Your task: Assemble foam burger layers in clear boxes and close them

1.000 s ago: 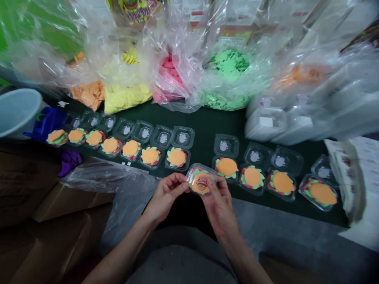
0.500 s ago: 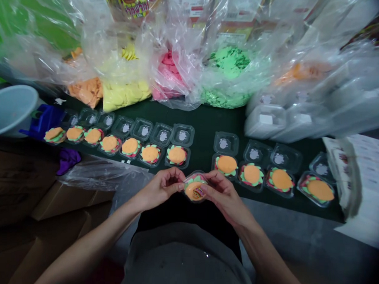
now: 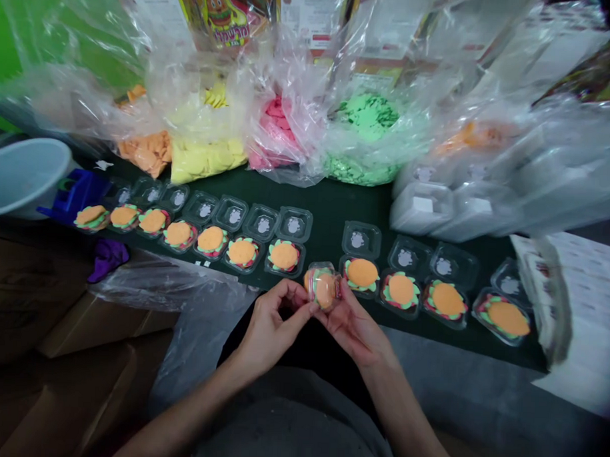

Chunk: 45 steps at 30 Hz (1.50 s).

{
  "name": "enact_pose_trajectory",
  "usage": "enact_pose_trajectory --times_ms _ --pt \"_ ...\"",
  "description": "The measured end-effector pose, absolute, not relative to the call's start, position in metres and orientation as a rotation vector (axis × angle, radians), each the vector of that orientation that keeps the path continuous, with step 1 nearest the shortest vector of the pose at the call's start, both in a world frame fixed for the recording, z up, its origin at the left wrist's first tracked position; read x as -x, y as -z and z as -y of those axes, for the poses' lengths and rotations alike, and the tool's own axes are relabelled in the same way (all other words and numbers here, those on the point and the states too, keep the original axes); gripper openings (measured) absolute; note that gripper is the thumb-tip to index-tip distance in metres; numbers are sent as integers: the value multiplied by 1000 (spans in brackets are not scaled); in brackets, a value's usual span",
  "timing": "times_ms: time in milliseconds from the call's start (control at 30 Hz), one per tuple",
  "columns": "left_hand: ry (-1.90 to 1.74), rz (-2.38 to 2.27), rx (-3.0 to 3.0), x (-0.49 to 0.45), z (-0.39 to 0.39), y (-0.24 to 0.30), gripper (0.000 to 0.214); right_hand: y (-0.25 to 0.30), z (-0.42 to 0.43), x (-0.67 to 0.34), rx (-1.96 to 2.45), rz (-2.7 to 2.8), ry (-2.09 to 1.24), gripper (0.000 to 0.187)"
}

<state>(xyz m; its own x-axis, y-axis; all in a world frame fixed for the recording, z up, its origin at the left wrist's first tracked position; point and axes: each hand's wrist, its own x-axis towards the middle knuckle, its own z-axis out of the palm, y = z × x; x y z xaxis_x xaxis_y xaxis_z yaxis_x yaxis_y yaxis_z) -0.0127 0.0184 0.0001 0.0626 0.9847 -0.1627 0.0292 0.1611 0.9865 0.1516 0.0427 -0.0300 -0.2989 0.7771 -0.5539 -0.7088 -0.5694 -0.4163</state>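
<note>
A closed clear plastic clamshell box [image 3: 325, 288] with an orange-topped candy burger in it is held up in front of me, tilted on its side. My left hand [image 3: 277, 324] pinches its lower left corner between thumb and fingers. My right hand [image 3: 354, 329] holds the right side, fingers beneath and beside it. Just beyond, open clamshells with burgers stand along the table edge, the nearest being one on the left [image 3: 284, 256] and one on the right [image 3: 362, 274]. Their lids lie folded back, each bearing a pale round mark.
Behind the row are clear bags of orange [image 3: 146, 151], yellow [image 3: 207, 160], pink [image 3: 277, 134] and green pieces [image 3: 367, 117]. Stacked empty clamshells [image 3: 420, 206] and sticker sheets [image 3: 595, 318] lie right. A light blue tub [image 3: 24, 172] and a blue tape dispenser [image 3: 80, 193] stand left.
The held box has turned from lying face up, with its burger sticker showing, to tilted on its side, and moved slightly up. My right hand has rotated palm-up beneath it.
</note>
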Motion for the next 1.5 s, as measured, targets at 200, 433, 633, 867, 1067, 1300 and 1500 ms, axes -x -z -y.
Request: enact_pose_trajectory --times_ms 200,433,633,867,1067,1300,1500 --pt "-1082 -1302 -1262 13 -13 7 8 33 -44 -157 824 369 -1804 32" --pt "-1160 -1286 -1312 26 -18 -6 10 28 -48 -169 833 762 -1741 29" --pt "-1114 -1282 -1468 29 -25 -2 6 21 -50 -168 829 982 -1694 25" --pt "-1171 -1369 -1778 46 -96 -9 24 3 -123 -167 1118 1004 -1511 33" --pt "-818 -1590 -2262 66 -197 1 27 17 -256 -168 1410 1245 -1263 45" --pt "-345 -1470 -2372 50 -241 21 23 41 -315 -174 1591 1386 -1087 34" --pt "-651 -1348 -2359 45 -226 1 26 12 -308 -185 1671 1452 -835 18"
